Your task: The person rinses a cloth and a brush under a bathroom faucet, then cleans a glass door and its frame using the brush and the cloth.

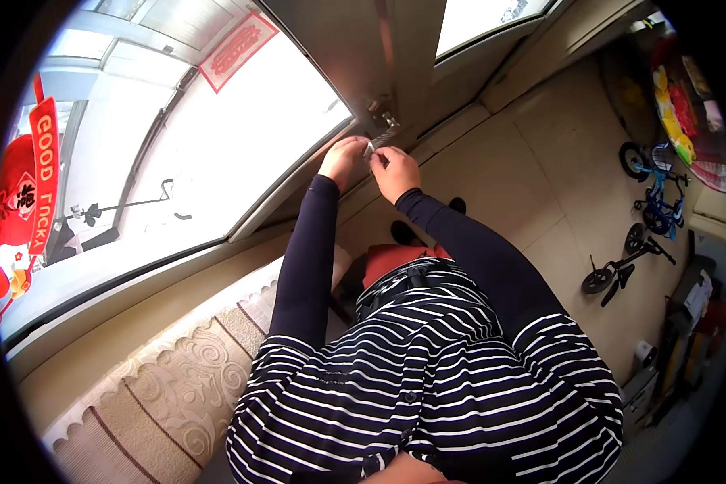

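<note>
My left hand (347, 160) and my right hand (398, 173) meet in front of a door frame. Fingers of both are closed in a pinch around a small pale piece (369, 150), too small to name. From just above the hands a grey cord-like strip (385, 135) runs up to a metal latch or lock (381, 113) on the dark door (355, 48). Whether the strip joins the pale piece is hidden by my fingers.
Left of me are a bright window (210, 161), a red "GOOD LUCK" hanging (44, 173) and a patterned cloth cover (194, 371). To the right, a blue child's bike (660, 194) and a black balance bike (621, 270) stand on the tiled floor (532, 185).
</note>
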`<state>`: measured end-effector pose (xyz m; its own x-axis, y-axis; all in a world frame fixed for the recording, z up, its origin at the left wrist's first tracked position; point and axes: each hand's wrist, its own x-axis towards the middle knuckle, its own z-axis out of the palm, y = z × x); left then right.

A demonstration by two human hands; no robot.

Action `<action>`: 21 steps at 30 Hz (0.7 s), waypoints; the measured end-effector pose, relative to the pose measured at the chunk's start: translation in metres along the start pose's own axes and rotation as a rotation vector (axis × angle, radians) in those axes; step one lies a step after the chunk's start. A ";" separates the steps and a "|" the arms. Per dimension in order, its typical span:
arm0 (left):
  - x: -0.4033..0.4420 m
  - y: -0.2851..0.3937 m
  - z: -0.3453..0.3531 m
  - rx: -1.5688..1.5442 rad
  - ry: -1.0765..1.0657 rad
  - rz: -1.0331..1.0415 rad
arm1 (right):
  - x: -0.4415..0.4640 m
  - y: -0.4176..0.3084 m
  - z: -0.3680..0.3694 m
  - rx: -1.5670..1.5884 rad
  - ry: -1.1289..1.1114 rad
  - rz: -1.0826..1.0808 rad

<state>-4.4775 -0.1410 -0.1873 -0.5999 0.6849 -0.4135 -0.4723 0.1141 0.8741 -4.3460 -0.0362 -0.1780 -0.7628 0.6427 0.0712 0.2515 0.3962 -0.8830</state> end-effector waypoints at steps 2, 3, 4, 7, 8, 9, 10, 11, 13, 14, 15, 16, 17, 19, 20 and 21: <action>-0.009 -0.002 -0.004 -0.031 0.030 -0.018 | -0.001 -0.004 0.001 -0.012 -0.017 0.006; -0.014 -0.002 -0.006 -0.049 0.047 -0.029 | -0.001 -0.004 0.002 -0.017 -0.027 -0.004; -0.017 -0.004 -0.010 -0.021 0.040 -0.020 | -0.002 -0.005 0.003 -0.022 -0.038 -0.013; -0.025 -0.009 -0.018 0.085 0.040 0.003 | -0.005 -0.008 0.009 -0.001 -0.046 -0.035; -0.029 -0.010 -0.017 0.136 0.053 0.007 | -0.007 -0.009 0.011 0.008 -0.043 -0.041; -0.034 -0.011 -0.016 0.186 0.066 0.010 | -0.009 -0.010 0.012 0.009 -0.044 -0.050; -0.038 -0.013 -0.016 0.225 0.080 0.025 | -0.010 -0.010 0.014 0.010 -0.045 -0.061; -0.043 -0.014 -0.016 0.264 0.095 0.039 | -0.012 -0.012 0.015 0.012 -0.046 -0.071; -0.052 -0.019 -0.015 0.321 0.133 0.080 | -0.017 -0.013 0.014 -0.010 -0.098 -0.070; -0.057 -0.020 -0.015 0.386 0.155 0.088 | -0.019 -0.013 0.012 -0.022 -0.124 -0.069; -0.062 -0.021 -0.016 0.451 0.175 0.096 | -0.022 -0.013 0.010 -0.014 -0.152 -0.063; -0.065 -0.022 -0.016 0.516 0.190 0.104 | -0.025 -0.013 0.007 -0.008 -0.177 -0.055; -0.069 -0.026 -0.017 0.587 0.206 0.145 | -0.030 -0.012 0.003 -0.004 -0.199 -0.041; -0.078 -0.031 -0.010 0.645 0.213 0.201 | -0.039 -0.005 -0.004 0.048 -0.235 -0.033; -0.083 -0.033 -0.005 0.670 0.205 0.231 | -0.043 0.000 -0.011 0.068 -0.245 -0.024; -0.087 -0.031 0.004 0.715 0.192 0.282 | -0.046 0.003 -0.017 0.050 -0.267 -0.017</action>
<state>-4.4078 -0.2012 -0.1775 -0.7671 0.6278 -0.1317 0.2048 0.4343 0.8772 -4.2993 -0.0532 -0.1762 -0.8983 0.4382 -0.0323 0.2122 0.3683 -0.9052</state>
